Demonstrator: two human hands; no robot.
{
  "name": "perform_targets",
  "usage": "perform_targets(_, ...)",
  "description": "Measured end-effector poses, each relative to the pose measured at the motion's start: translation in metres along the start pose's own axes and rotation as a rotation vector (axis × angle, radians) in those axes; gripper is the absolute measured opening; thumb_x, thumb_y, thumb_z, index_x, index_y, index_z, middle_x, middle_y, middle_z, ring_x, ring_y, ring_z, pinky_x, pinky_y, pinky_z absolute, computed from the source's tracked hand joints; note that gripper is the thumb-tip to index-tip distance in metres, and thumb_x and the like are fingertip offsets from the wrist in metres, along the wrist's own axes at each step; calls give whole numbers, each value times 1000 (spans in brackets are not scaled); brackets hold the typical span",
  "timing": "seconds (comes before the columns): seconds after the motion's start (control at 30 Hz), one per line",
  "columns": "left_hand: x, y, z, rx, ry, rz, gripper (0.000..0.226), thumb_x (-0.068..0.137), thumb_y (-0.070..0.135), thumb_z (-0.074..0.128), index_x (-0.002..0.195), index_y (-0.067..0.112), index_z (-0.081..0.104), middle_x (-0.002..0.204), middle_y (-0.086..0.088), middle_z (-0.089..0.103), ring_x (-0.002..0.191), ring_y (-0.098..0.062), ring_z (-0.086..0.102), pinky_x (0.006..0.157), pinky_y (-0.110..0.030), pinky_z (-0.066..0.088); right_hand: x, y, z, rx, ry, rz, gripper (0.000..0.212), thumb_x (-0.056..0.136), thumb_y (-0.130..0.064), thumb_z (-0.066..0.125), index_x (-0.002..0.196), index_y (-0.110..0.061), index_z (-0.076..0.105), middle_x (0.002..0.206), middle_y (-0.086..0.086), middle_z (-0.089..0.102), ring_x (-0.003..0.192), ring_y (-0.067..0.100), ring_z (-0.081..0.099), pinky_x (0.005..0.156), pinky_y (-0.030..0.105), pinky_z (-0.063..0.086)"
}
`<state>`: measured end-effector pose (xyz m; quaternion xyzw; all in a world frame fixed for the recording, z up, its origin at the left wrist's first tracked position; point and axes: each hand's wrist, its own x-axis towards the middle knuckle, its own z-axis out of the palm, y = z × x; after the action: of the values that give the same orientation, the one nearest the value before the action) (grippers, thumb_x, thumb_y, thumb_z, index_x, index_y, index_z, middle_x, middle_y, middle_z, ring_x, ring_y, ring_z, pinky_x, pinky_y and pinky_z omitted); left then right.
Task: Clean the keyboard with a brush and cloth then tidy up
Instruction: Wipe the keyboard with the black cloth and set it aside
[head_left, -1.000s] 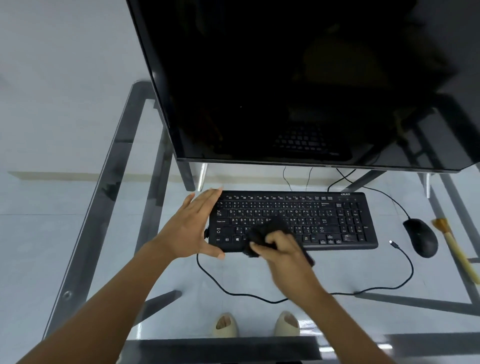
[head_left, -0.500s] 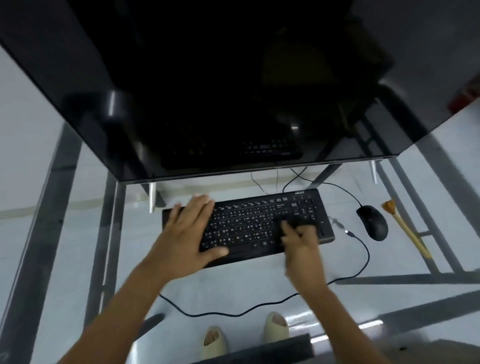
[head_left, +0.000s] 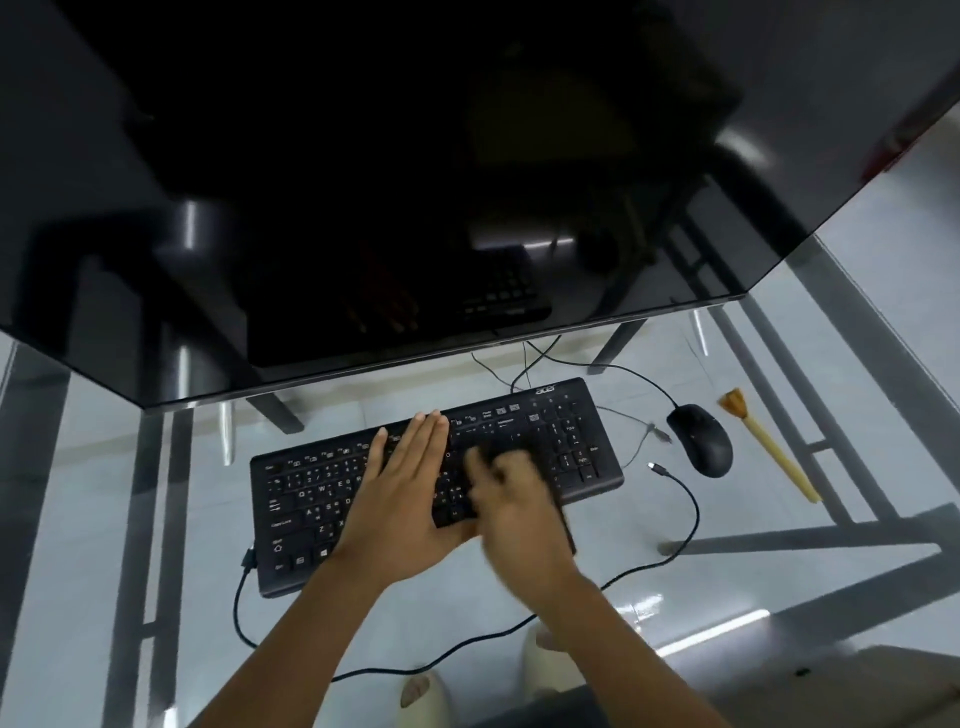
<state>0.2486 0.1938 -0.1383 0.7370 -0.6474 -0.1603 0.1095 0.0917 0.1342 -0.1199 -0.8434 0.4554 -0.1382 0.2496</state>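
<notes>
A black keyboard (head_left: 306, 499) lies slanted on the glass table (head_left: 810, 597), below the monitor. My left hand (head_left: 400, 499) rests flat on its middle keys with straight fingers. My right hand (head_left: 519, 509), blurred by motion, grips a dark cloth (head_left: 566, 530) against the keys just left of the number pad. Most of the cloth is hidden under this hand. A brush (head_left: 769, 452) with a pale wooden handle and tan bristles lies on the glass to the right, beyond the mouse, and neither hand touches it.
A large dark monitor (head_left: 363, 182) overhangs the back of the table. A black mouse (head_left: 701, 439) sits between keyboard and brush. A loose black cable (head_left: 691, 499) loops along the near side. Metal frame bars and my slippered feet (head_left: 423, 696) show through the glass.
My left hand has moved from the keyboard's left end onto its middle. My right hand, still holding the cloth, went right towards the number pad and has now come back a little. The view has tilted.
</notes>
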Motion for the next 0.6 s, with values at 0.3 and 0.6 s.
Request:
perform_targets(0.3,4,0,-13,-120,-36,-51,134,57,83,62,153,24,-10,155,15,-10,143,4,-12,119,-32,-11,50,23,-13,-113,193,284,32,93,-17,47,119,-31,61,107,10,54,89,31,57,78,36,48)
perform_targets(0.6,8,4,-18,-125,-36,-70,142,50,81,68,152,25,-14,161,9,3,146,-3,-2,117,-29,-11,56,45,-20,-65,234,203,37,93,-17,46,125,-18,63,103,10,51,82,27,57,78,36,53)
